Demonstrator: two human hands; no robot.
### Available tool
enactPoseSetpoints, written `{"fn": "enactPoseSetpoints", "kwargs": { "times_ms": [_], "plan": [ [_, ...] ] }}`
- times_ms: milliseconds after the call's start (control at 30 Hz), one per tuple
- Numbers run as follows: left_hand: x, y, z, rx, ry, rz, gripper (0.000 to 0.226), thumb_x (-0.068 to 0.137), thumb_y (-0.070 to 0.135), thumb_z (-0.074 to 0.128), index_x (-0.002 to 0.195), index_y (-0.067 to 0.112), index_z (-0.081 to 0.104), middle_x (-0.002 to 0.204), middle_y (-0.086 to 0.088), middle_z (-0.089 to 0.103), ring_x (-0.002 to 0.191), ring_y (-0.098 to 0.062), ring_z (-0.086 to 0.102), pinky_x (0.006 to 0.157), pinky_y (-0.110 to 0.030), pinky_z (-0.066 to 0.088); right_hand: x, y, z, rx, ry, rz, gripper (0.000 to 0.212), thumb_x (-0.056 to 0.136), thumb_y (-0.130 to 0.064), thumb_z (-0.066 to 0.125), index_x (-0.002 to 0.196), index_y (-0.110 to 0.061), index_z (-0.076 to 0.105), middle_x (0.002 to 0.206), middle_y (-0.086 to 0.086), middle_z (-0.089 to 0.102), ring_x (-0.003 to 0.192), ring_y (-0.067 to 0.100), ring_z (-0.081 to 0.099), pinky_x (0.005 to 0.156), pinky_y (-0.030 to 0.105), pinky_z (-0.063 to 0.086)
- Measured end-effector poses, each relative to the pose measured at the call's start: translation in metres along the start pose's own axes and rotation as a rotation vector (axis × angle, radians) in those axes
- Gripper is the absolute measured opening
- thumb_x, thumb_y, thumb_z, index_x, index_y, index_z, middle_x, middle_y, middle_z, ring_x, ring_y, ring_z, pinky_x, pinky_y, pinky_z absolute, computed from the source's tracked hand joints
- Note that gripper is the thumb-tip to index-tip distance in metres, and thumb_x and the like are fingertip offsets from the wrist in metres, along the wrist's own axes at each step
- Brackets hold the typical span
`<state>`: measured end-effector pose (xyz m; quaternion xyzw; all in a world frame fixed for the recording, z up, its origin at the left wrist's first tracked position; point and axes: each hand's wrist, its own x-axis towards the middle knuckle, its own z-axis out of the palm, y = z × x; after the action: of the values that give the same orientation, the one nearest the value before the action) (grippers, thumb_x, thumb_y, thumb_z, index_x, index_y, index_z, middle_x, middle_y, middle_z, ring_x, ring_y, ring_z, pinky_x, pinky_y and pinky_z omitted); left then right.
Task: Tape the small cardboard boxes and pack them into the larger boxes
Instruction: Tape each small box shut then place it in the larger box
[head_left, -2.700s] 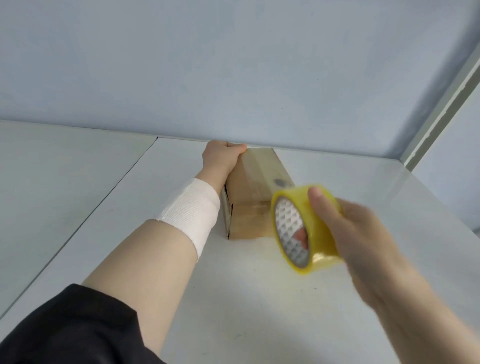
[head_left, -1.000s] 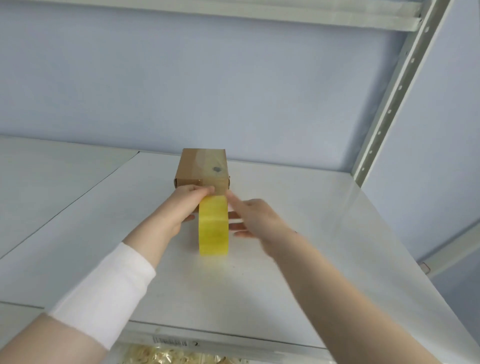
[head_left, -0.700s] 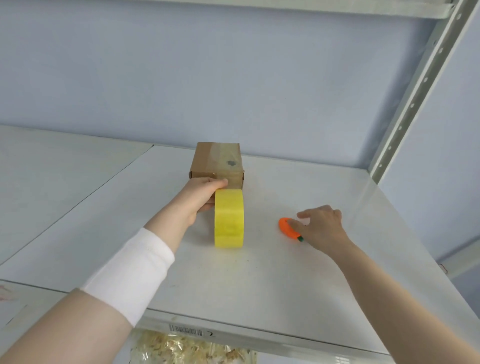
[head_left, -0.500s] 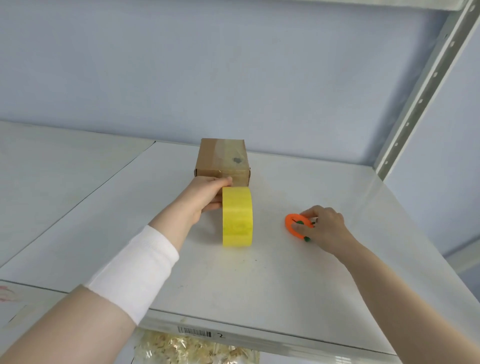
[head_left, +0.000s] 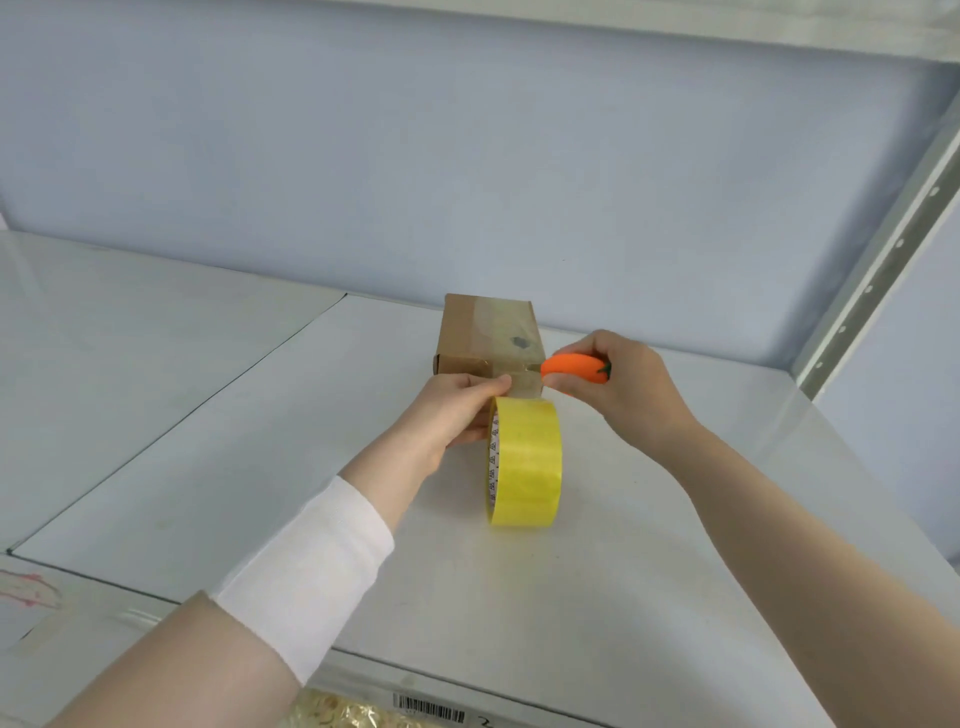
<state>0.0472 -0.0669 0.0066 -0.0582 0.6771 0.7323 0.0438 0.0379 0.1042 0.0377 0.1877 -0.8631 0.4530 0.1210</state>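
A small brown cardboard box (head_left: 480, 332) lies on the white shelf (head_left: 623, 545) near the back wall, with clear tape along its top. A yellow tape roll (head_left: 525, 462) stands on edge just in front of it, its strip running up to the box's near end. My left hand (head_left: 457, 410) presses the tape against the box's near face, thumb on the strip. My right hand (head_left: 618, 387) grips a small orange cutter (head_left: 571, 368), whose tip is at the box's near right corner beside the strip.
A perforated metal upright (head_left: 878, 260) rises at the right edge of the shelf. A second shelf panel (head_left: 130, 338) adjoins on the left. Below the front edge sits a barcode label (head_left: 431, 707) and a bag of pale material (head_left: 343, 714).
My right hand let go of the roll, picked up the orange cutter from the shelf on the right and brought it to the box's near corner. My left hand stayed on the tape.
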Motion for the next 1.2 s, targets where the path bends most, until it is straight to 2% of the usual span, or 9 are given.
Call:
{"fn": "enactPoseSetpoints", "kwargs": {
  "times_ms": [167, 267, 333, 400, 467, 567, 767, 933, 1200],
  "plan": [
    [0.003, -0.003, 0.001, -0.035, 0.015, -0.019, 0.011, 0.088, 0.02, 0.062, 0.079, 0.013, 0.064, 0.076, -0.003, 0.066, 0.067, -0.011, 0.064, 0.058, -0.016, 0.054, 0.018, -0.004, 0.015, -0.093, -0.029, -0.105, 0.02, 0.072, -0.014, 0.079, 0.082, -0.017, 0.063, 0.079, -0.016, 0.057, 0.072, -0.005, 0.053, 0.063, 0.003, 0.039],
    [0.005, -0.004, 0.002, -0.043, 0.032, -0.035, 0.009, 0.087, 0.018, 0.062, 0.08, 0.014, 0.066, 0.078, -0.003, 0.067, 0.069, -0.012, 0.064, 0.062, -0.018, 0.054, 0.027, -0.001, 0.019, -0.153, -0.053, -0.169, 0.022, 0.07, -0.014, 0.08, 0.087, -0.01, 0.066, 0.086, -0.008, 0.06, 0.08, 0.004, 0.055, 0.065, 0.004, 0.039],
    [0.006, -0.004, 0.003, -0.05, 0.041, -0.046, 0.008, 0.085, 0.017, 0.063, 0.079, 0.013, 0.067, 0.079, -0.005, 0.067, 0.069, -0.013, 0.064, 0.06, -0.018, 0.054, 0.03, 0.001, 0.023, -0.207, -0.084, -0.225, 0.024, 0.069, -0.014, 0.081, 0.088, -0.006, 0.068, 0.089, -0.003, 0.06, 0.087, 0.014, 0.057, 0.068, 0.009, 0.039],
    [0.006, -0.004, 0.003, -0.061, 0.047, -0.052, 0.009, 0.085, 0.015, 0.063, 0.076, 0.013, 0.066, 0.077, -0.005, 0.066, 0.066, -0.013, 0.063, 0.056, -0.017, 0.053, 0.033, 0.003, 0.026, -0.24, -0.103, -0.275, 0.024, 0.069, -0.012, 0.081, 0.087, -0.005, 0.069, 0.09, 0.003, 0.06, 0.088, 0.02, 0.057, 0.073, 0.021, 0.042],
    [0.006, -0.004, 0.003, -0.073, 0.06, -0.055, 0.011, 0.085, 0.014, 0.062, 0.075, 0.012, 0.065, 0.074, -0.006, 0.065, 0.063, -0.013, 0.062, 0.052, -0.016, 0.052, 0.034, 0.004, 0.028, -0.248, -0.1, -0.294, 0.023, 0.069, -0.012, 0.081, 0.087, -0.005, 0.069, 0.091, 0.006, 0.061, 0.089, 0.022, 0.057, 0.076, 0.031, 0.045],
    [0.007, -0.003, 0.004, -0.081, 0.086, -0.051, 0.013, 0.086, 0.013, 0.062, 0.073, 0.011, 0.064, 0.07, -0.005, 0.064, 0.058, -0.012, 0.061, 0.048, -0.014, 0.051, 0.036, 0.004, 0.029, -0.27, -0.095, -0.326, 0.021, 0.069, -0.013, 0.081, 0.085, -0.007, 0.069, 0.09, 0.005, 0.06, 0.088, 0.021, 0.056, 0.075, 0.037, 0.047],
    [0.008, -0.005, 0.007, -0.093, 0.109, -0.045, 0.014, 0.085, 0.012, 0.063, 0.071, 0.01, 0.064, 0.071, -0.007, 0.063, 0.06, -0.015, 0.06, 0.05, -0.016, 0.051, 0.037, 0.007, 0.026, -0.286, -0.094, -0.369, 0.022, 0.068, -0.013, 0.082, 0.085, -0.006, 0.069, 0.088, 0.005, 0.06, 0.085, 0.022, 0.057, 0.073, 0.035, 0.047],
    [0.009, -0.004, 0.006, -0.082, 0.11, -0.043, 0.011, 0.085, 0.012, 0.062, 0.075, 0.008, 0.065, 0.072, -0.009, 0.063, 0.061, -0.016, 0.06, 0.051, -0.017, 0.052, 0.041, 0.006, 0.027, -0.322, -0.115, -0.376, 0.021, 0.067, -0.015, 0.083, 0.08, -0.008, 0.068, 0.082, -0.005, 0.052, 0.077, 0.014, 0.051, 0.067, 0.023, 0.039],
    [0.008, -0.003, 0.006, -0.062, 0.127, -0.052, 0.013, 0.085, 0.013, 0.064, 0.073, 0.01, 0.064, 0.071, -0.007, 0.064, 0.061, -0.015, 0.061, 0.049, -0.017, 0.052, 0.04, 0.007, 0.019, -0.419, -0.144, -0.374, 0.02, 0.069, -0.014, 0.081, 0.083, -0.007, 0.069, 0.085, -0.004, 0.052, 0.079, 0.016, 0.051, 0.071, 0.033, 0.045]
  ]
}}
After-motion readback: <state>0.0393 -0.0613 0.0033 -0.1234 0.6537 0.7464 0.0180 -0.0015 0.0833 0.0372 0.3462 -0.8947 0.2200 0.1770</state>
